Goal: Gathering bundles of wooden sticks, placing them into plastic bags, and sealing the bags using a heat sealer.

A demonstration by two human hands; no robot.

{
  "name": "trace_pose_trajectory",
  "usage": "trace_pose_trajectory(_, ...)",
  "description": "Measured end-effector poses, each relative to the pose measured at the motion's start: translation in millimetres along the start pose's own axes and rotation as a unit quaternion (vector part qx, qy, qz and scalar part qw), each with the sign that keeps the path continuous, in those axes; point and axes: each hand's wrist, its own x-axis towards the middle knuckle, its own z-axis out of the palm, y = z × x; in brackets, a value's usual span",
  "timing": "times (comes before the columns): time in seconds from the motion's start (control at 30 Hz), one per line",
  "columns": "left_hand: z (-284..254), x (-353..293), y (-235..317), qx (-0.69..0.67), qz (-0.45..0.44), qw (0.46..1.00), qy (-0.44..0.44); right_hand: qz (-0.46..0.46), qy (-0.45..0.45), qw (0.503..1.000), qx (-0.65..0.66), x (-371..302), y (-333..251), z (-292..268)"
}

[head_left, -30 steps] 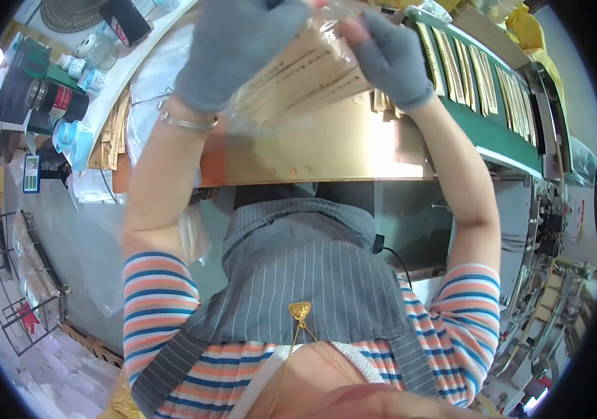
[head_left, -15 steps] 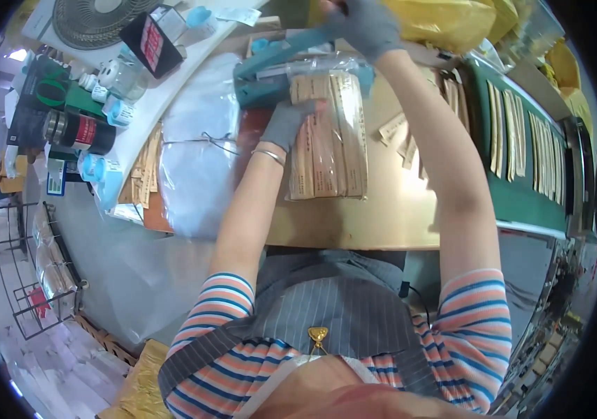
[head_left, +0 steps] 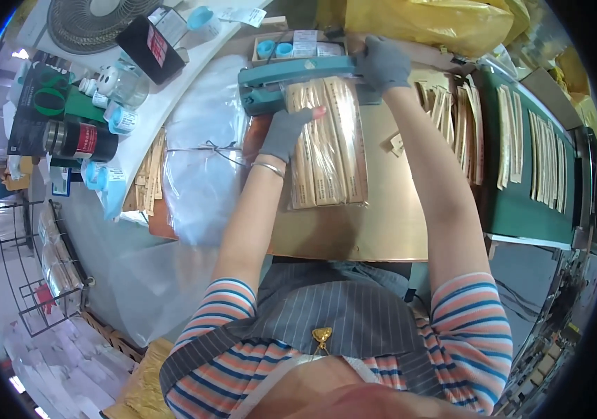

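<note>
A clear plastic bag (head_left: 328,157) of long, thin paper-wrapped packets with printing lies on the table in front of me. My left hand (head_left: 287,134), in a grey glove with a bare thumb tip, grips its left side. The bag's far end reaches a teal bag sealer (head_left: 260,101), whose long arm (head_left: 305,70) is lowered across it. At the right end of that arm is my right hand (head_left: 384,66), also gloved in grey, with its fingers closed round the handle end.
Left of the bag lies a tied stack of clear plastic bags (head_left: 201,160). Loose paper packets (head_left: 452,119) lie to the right, beside a green board (head_left: 522,202) holding more. A box with blue rolls (head_left: 266,49) stands behind the sealer, near yellow plastic (head_left: 431,24).
My right hand has brought the sealer's raised arm down until it lies level across the bag's far end. My left hand still holds the bag.
</note>
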Motion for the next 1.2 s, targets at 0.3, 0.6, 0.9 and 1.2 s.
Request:
trace_pose_trajectory(0.3,14.7,-86.9,34.2,0.101,0.122,0.987,-0.020,0.089,0.073,0.983,0.142,-186.6,-11.5,49.2)
trace_pose_trajectory(0.6,-21.2,-155.0,53.0,0.210,0.175,0.962,0.010,0.229,0.070,0.753,0.613,-197.8,16.2,-50.5)
trace_pose_trajectory(0.9,-10.0,-136.9,37.3,0.539,0.392,0.695,0.270,0.171,0.132,0.711,0.669,-236.3,0.5,-148.9)
trace_pose_trajectory(1.2,108.5,-194.5,45.7,0.023,0.198,0.971,-0.132,0.129,-0.087,0.699,0.698,-240.0,6.5,-137.9)
